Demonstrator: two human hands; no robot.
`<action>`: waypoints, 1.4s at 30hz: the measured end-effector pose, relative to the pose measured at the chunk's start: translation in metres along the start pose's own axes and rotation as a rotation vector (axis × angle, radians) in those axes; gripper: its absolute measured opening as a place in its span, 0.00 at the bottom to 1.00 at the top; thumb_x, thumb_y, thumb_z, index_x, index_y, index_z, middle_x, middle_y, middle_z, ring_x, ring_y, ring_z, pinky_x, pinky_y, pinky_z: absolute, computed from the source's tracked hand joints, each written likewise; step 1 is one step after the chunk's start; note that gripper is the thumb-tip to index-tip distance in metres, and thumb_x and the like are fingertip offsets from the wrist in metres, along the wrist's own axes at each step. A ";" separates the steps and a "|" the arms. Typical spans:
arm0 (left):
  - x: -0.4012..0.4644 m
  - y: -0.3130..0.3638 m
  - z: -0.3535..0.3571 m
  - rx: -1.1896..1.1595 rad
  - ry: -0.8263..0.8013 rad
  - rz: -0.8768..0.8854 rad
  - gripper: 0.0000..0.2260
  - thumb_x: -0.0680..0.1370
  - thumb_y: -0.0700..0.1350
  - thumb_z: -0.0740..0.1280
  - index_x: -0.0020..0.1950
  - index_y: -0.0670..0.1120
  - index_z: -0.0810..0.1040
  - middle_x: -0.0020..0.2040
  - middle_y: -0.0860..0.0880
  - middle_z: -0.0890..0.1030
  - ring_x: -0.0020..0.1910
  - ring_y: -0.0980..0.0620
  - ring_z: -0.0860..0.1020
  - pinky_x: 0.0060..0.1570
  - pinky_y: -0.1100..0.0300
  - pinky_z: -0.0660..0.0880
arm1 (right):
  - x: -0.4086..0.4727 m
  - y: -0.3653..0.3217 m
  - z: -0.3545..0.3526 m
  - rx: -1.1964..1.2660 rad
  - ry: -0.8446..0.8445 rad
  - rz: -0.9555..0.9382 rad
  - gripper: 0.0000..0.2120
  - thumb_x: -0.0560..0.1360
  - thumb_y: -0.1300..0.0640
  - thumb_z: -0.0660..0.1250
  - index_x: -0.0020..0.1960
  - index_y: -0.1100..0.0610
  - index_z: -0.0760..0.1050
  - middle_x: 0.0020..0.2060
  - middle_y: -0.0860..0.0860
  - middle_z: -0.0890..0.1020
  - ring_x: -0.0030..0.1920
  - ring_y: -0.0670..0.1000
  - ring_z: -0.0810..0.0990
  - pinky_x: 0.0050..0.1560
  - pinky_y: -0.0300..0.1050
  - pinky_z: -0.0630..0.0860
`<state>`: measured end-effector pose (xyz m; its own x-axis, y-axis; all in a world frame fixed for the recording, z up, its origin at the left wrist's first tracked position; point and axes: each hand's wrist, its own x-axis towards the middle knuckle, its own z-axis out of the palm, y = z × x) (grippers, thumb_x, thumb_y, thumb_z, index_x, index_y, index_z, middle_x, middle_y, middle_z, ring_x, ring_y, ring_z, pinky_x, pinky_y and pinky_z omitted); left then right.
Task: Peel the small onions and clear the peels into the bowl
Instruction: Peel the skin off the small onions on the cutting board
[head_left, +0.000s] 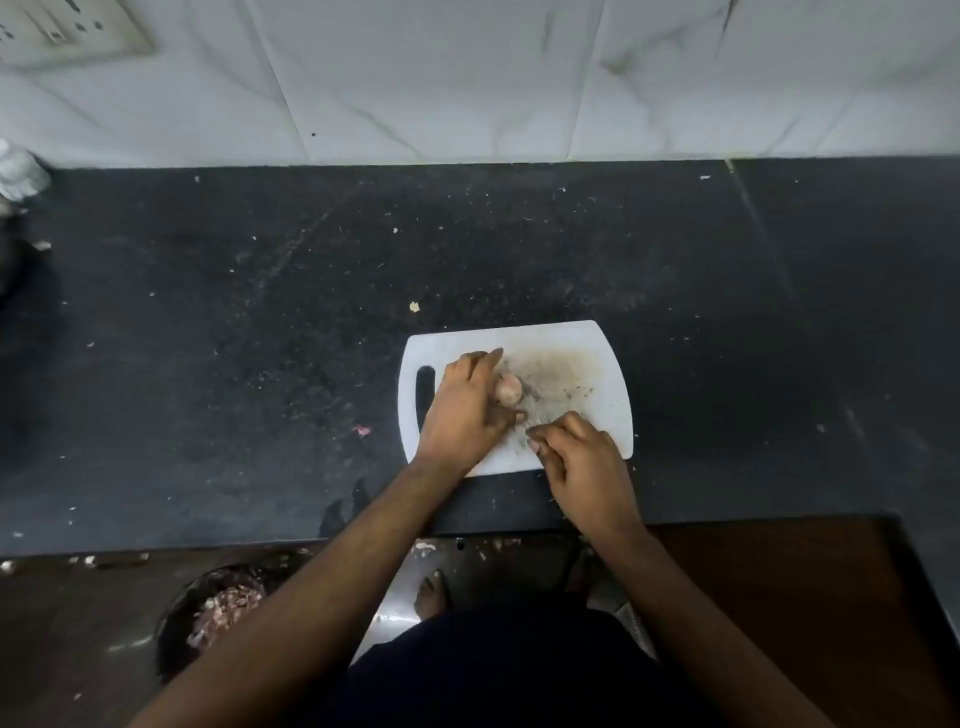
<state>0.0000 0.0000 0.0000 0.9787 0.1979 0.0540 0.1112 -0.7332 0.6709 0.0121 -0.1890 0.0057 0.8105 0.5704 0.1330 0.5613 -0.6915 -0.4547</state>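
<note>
A small pinkish onion (508, 388) lies on the white cutting board (582, 343), left of its middle. My left hand (467, 410) cups over it from the left, with the fingers arched above it and the thumb below, and grips it. At the board's front edge my right hand (582, 462) has its fingers curled in, the tips close to my left thumb. A blurred grey streak lies between the two hands; what it is I cannot tell. A dark bowl (179, 618) holding reddish peels sits below the counter's edge at lower left.
The board rests on a black stone counter (260, 338) strewn with small scraps, with a pink bit (362, 429) left of the board. A white tiled wall rises behind. A brown surface (805, 597) is at lower right. My bare foot (431, 592) shows on the floor.
</note>
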 end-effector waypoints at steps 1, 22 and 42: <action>0.003 0.000 0.002 0.009 0.019 -0.014 0.32 0.74 0.51 0.77 0.74 0.46 0.70 0.67 0.47 0.74 0.66 0.46 0.71 0.67 0.53 0.71 | 0.007 0.004 0.000 0.035 0.028 0.001 0.08 0.80 0.53 0.66 0.56 0.52 0.81 0.47 0.48 0.78 0.45 0.51 0.79 0.46 0.50 0.76; -0.011 0.018 0.027 -0.243 0.248 -0.253 0.18 0.72 0.47 0.80 0.57 0.45 0.77 0.56 0.51 0.82 0.56 0.57 0.80 0.57 0.65 0.75 | 0.080 0.042 0.010 0.609 -0.087 -0.138 0.04 0.78 0.61 0.70 0.52 0.55 0.79 0.49 0.44 0.78 0.46 0.44 0.79 0.47 0.38 0.79; -0.003 0.007 0.021 -0.099 0.182 -0.157 0.16 0.73 0.56 0.76 0.57 0.54 0.77 0.50 0.60 0.79 0.50 0.57 0.73 0.58 0.61 0.63 | 0.082 0.035 0.016 0.221 -0.052 -0.198 0.23 0.67 0.76 0.63 0.57 0.56 0.75 0.48 0.50 0.79 0.50 0.51 0.74 0.52 0.49 0.76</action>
<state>0.0019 -0.0196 -0.0111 0.9027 0.4246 0.0696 0.2333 -0.6190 0.7500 0.0958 -0.1594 -0.0131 0.6762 0.7105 0.1950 0.6526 -0.4547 -0.6061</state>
